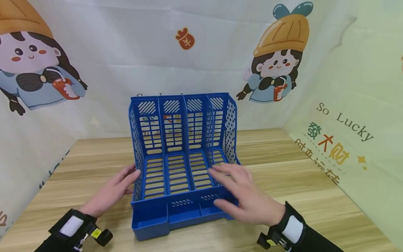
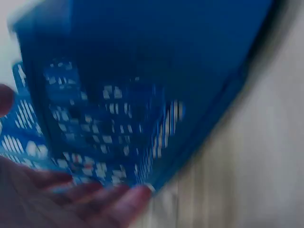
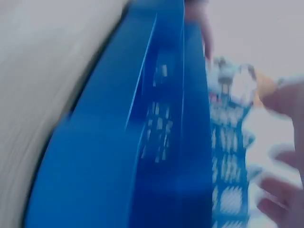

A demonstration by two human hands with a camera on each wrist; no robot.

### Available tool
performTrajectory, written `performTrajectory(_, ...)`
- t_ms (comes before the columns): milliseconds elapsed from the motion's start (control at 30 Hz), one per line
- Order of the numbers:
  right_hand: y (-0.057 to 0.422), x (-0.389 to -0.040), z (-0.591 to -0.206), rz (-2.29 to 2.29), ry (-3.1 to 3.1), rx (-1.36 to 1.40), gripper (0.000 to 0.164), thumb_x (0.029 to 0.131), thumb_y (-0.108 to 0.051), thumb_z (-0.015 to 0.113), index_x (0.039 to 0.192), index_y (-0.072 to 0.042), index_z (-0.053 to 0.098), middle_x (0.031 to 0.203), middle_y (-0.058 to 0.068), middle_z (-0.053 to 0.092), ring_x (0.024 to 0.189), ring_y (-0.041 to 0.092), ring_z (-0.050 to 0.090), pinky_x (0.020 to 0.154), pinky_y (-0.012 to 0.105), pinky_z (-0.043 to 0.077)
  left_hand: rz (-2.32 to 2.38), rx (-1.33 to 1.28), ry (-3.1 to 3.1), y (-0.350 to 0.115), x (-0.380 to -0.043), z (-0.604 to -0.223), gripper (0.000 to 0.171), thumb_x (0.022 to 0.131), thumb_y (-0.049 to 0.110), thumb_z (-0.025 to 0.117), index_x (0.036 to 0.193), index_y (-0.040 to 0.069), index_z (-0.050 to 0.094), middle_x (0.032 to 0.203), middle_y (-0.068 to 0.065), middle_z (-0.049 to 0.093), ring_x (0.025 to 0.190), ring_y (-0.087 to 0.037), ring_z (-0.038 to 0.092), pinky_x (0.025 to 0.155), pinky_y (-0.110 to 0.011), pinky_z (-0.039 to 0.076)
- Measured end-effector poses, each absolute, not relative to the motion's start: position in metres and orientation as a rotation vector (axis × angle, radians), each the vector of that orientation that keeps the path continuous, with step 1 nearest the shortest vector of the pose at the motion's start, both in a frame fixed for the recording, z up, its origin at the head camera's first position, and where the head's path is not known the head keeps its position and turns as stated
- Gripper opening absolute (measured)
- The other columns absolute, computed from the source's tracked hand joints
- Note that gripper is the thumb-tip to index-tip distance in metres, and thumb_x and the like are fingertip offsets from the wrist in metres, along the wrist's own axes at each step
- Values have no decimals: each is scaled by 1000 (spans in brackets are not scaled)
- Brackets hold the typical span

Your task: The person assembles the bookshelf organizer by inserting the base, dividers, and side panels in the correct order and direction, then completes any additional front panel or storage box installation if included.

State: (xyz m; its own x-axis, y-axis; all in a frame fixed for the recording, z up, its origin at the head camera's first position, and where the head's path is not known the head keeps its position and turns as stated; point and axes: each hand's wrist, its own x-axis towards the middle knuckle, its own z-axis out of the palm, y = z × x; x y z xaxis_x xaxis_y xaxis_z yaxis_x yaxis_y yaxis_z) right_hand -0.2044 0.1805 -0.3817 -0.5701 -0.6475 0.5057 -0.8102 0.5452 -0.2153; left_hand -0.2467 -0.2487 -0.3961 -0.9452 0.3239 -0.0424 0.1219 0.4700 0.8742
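A blue plastic desktop file holder [image 1: 154, 206] stands upright with several slots between latticed dividers and a low open tray along its front. My left hand [image 1: 116, 187] lies against the holder's left side wall, thumb near its front edge, some fingertips hidden behind the wall. In the left wrist view, the fingers [image 2: 114, 204] stretch along the perforated side of the holder [image 2: 156, 57]. My right hand [image 1: 245, 196] is spread at the front right corner, fingers extended and gripping nothing; whether it touches the holder I cannot tell. The right wrist view is blurred.
The holder stands on a light wood-grain table [image 1: 94, 161]. A printed cloth [image 1: 214, 63] with cartoon figures hangs behind it, and more cloth [image 1: 355, 105] borders the right side. Both wrists wear black bands with small cameras.
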Motion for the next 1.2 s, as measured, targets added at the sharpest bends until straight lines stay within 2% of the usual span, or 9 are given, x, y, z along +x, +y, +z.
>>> performTrajectory(100, 202, -210, -388, 909, -2486, 857, 70, 111, -23, 64, 170, -3, 32, 164, 25, 44, 151, 44, 44, 121, 69, 42, 1387, 324, 2505, -246, -224, -396, 82, 118, 50, 46, 174, -1, 15, 175, -33, 31, 147, -48, 57, 111, -55, 60)
performTrajectory(200, 220, -216, -397, 1223, -2658, 607, 66, 116, -26, 55, 170, 0, 27, 163, 30, 46, 149, 47, 50, 119, 68, 47, 1344, 286, 2469, -245, -207, -397, 84, 116, 51, 50, 175, 2, 15, 176, -32, 31, 143, -44, 62, 110, -55, 60)
performTrajectory(333, 234, -223, -408, 1681, -2781, 422, 63, 120, -37, 45, 170, -2, 32, 166, 26, 48, 145, 40, 55, 120, 51, 50, 1395, 271, 2394, -242, -201, -399, 83, 117, 53, 47, 177, 6, 14, 179, -28, 26, 152, -47, 53, 114, -56, 57)
performTrajectory(433, 239, -231, -411, 1852, -2782, 321, 64, 120, -42, 43, 170, -3, 34, 167, 25, 47, 143, 35, 54, 117, 41, 50, 1427, 305, 2372, -241, -206, -401, 82, 117, 51, 48, 177, 6, 13, 180, -28, 24, 157, -49, 46, 115, -52, 58)
performTrajectory(567, 240, -249, -413, 1824, -2801, 252, 67, 119, -47, 42, 168, -1, 37, 167, 27, 47, 144, 38, 54, 121, 50, 49, 1472, 368, 2372, -236, -227, -403, 82, 117, 50, 48, 176, 5, 13, 179, -29, 27, 158, -50, 43, 116, -52, 57)
performTrajectory(700, 236, -277, -417, 1785, -2801, 198, 74, 117, -56, 41, 169, -4, 37, 170, 26, 45, 155, 45, 48, 129, 61, 40, 1497, 324, 2404, -230, -258, -408, 87, 115, 60, 46, 177, 8, 13, 178, -28, 29, 160, -48, 42, 120, -54, 52)
performTrajectory(800, 233, -298, -422, 1804, -2789, 139, 83, 114, -65, 41, 171, -4, 35, 173, 25, 43, 160, 45, 42, 132, 61, 36, 1521, 280, 2414, -225, -279, -414, 92, 114, 63, 43, 177, 5, 10, 178, -31, 28, 159, -49, 42, 123, -57, 48)
performTrajectory(933, 229, -320, -427, 1894, -2736, 9, 93, 108, -74, 46, 171, -6, 36, 172, 22, 45, 158, 40, 45, 134, 60, 32, 1582, 240, 2398, -219, -300, -419, 94, 113, 67, 41, 177, 6, 8, 177, -31, 29, 158, -50, 42, 127, -62, 42)
performTrajectory(1200, 226, -339, -431, 1972, -2654, -74, 100, 104, -81, 46, 169, -4, 42, 170, 20, 48, 156, 36, 47, 135, 60, 30, 1639, 157, 2420, -210, -323, -419, 104, 106, 80, 39, 178, 11, 9, 180, -26, 26, 164, -47, 34, 131, -61, 36)
